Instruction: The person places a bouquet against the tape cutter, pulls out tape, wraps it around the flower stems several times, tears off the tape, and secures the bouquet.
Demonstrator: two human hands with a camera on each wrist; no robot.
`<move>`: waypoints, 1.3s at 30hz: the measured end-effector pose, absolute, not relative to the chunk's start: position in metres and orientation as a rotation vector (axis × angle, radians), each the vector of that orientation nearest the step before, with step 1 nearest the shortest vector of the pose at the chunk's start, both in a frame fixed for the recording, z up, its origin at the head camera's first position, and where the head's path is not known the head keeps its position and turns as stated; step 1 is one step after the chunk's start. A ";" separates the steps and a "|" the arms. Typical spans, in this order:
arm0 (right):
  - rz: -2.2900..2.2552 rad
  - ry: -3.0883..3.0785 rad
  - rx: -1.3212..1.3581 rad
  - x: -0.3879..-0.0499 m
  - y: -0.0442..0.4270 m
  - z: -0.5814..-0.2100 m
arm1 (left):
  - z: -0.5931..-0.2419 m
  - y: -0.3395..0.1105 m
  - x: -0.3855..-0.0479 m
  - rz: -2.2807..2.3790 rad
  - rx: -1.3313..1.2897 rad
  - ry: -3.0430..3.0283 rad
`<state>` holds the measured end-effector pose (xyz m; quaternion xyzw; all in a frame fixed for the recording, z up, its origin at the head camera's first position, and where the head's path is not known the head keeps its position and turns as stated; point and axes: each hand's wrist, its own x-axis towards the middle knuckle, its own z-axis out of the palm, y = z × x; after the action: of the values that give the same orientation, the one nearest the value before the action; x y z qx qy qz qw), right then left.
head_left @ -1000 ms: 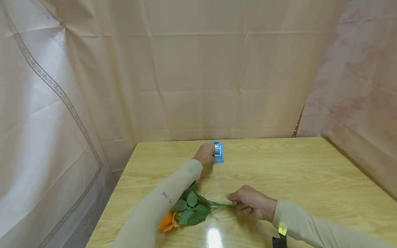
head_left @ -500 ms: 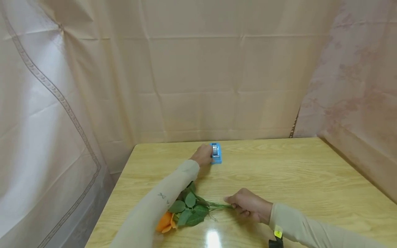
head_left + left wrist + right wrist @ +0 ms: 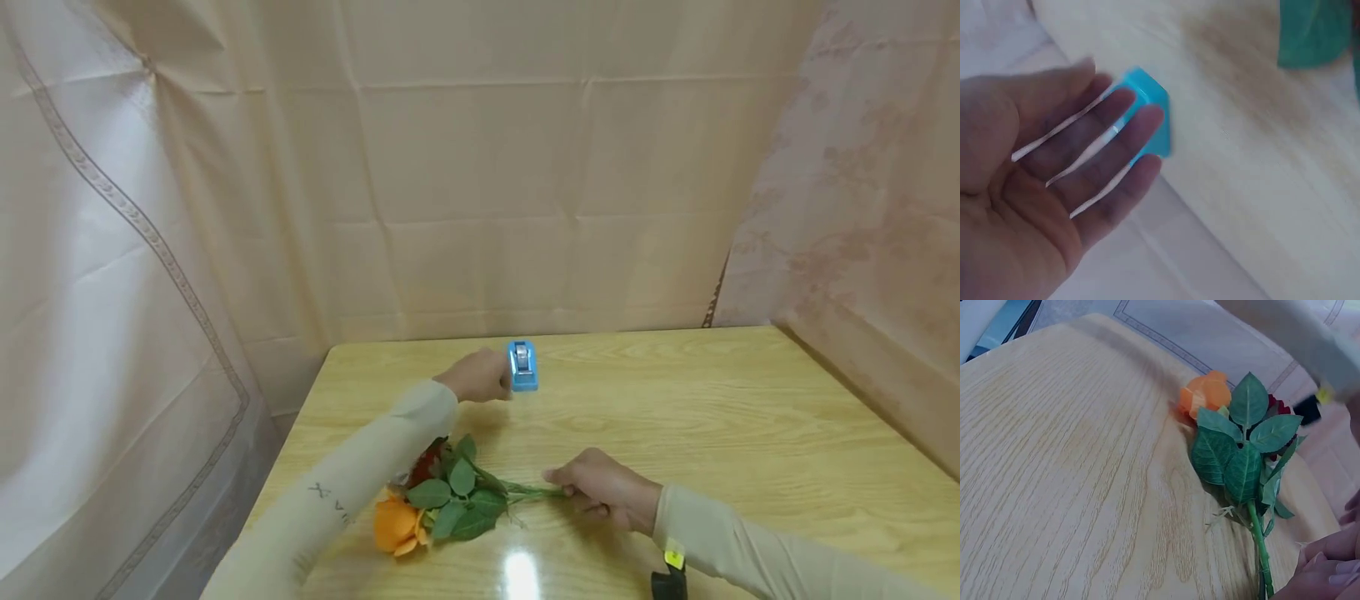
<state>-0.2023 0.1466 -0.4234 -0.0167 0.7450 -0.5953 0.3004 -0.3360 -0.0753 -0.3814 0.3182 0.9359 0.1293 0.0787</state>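
A blue tape dispenser (image 3: 524, 383) with a roll of clear tape stands near the table's far edge. Just left of it is my left hand (image 3: 480, 375). The left wrist view shows that hand's fingers (image 3: 1125, 140) loosely extended and holding nothing, with the dispenser behind them. In front lies a small bunch of flowers, an orange rose (image 3: 396, 525) and a dark red bloom (image 3: 426, 468) among green leaves (image 3: 474, 523). My right hand (image 3: 611, 492) pinches the ends of the green stems (image 3: 531, 492). My left sleeve partly covers the red bloom in the head view.
The wood-grain table (image 3: 750, 433) extends widely to the right. Beige cloth (image 3: 480, 200) hangs behind its far edge, and more cloth hangs at both sides. A black strap with a yellow tag (image 3: 674, 557) is on the right sleeve.
My left hand has drawn slightly left, away from the tape dispenser, and its forearm has swung left, uncovering more of the orange rose and the red bloom. The right hand keeps holding the stems.
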 end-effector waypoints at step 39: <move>-1.559 2.019 -0.085 -0.205 0.150 -0.424 | -0.424 -0.061 -0.219 0.063 1.177 2.840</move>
<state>-0.2047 0.1503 -0.4243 -0.0319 0.7570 -0.5845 0.2904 -0.2191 -0.0606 -0.4242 0.3827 0.9230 0.0203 0.0333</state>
